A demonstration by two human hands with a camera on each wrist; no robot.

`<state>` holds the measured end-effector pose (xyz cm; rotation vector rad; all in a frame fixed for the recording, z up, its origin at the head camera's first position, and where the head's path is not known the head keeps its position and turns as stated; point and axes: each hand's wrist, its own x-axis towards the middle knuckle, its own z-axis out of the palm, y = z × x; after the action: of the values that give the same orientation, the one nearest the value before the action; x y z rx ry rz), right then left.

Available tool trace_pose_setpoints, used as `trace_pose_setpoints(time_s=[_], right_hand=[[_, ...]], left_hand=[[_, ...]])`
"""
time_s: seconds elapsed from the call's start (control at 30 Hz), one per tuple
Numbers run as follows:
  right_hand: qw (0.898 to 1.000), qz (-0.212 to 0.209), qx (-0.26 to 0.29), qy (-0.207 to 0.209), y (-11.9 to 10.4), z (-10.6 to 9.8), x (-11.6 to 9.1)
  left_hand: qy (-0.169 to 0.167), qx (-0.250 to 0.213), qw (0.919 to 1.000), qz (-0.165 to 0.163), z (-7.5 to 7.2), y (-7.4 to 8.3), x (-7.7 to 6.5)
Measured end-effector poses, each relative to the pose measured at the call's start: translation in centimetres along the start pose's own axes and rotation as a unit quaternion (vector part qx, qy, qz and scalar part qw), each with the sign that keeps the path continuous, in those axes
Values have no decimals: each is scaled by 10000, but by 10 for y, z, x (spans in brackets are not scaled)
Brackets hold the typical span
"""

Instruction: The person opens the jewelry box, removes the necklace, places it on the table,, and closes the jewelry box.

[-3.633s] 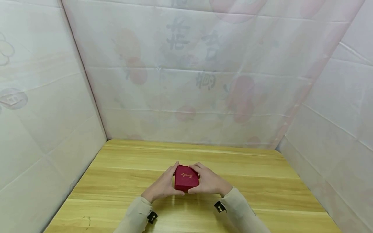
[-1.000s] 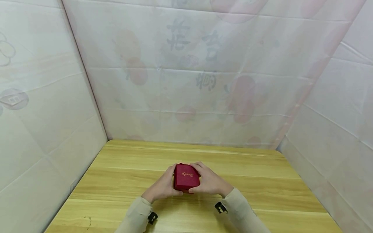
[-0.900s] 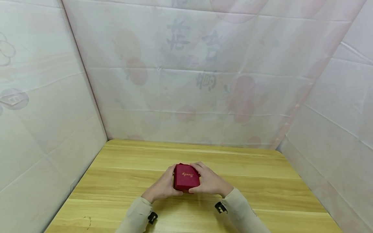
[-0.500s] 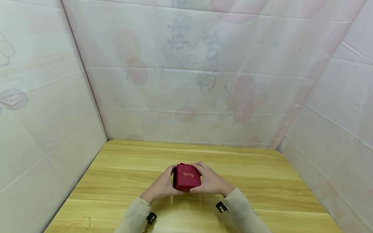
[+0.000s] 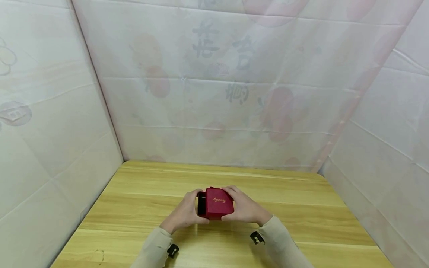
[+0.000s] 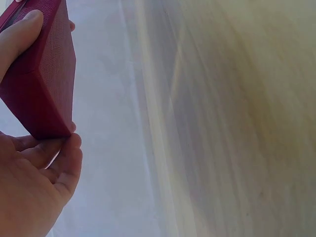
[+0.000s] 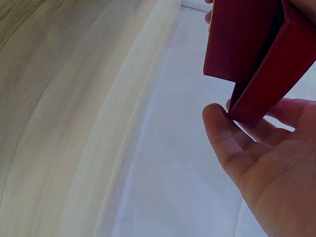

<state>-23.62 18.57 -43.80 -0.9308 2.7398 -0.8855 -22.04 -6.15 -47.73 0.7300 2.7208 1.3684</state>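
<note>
A dark red jewelry box sits between both hands near the middle of the table in the head view. Its lid (image 5: pixel 219 201), with gold lettering, stands shifted to the right of the base (image 5: pixel 202 204), whose black interior shows at the left. My left hand (image 5: pixel 183 213) grips the base by its front and back sides, thumb nearest me. On the other side my right hand (image 5: pixel 247 209) grips the lid the same way. The right wrist view shows a dark gap between base (image 7: pixel 237 39) and lid (image 7: pixel 279 69). What lies inside the base is hidden.
A wood-grain table (image 5: pixel 295 223) runs out to pale printed cloth walls at the back (image 5: pixel 214 111), left (image 5: pixel 50 130) and right (image 5: pixel 385 130). Black wrist mounts (image 5: pixel 172 250) sit on both pale sleeves (image 5: pixel 152 247).
Earlier the lid covered the base. My right hand has slid the lid to the right while my left hand moved slightly left with the base, baring the black interior.
</note>
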Motion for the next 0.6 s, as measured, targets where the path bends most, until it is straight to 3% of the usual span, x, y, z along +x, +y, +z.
trace_pose_setpoints(time_s=[0.6], right_hand=[[9999,37,112,-40,-1,-5,0]], left_hand=[[19,161,9999,11,-5,0,0]])
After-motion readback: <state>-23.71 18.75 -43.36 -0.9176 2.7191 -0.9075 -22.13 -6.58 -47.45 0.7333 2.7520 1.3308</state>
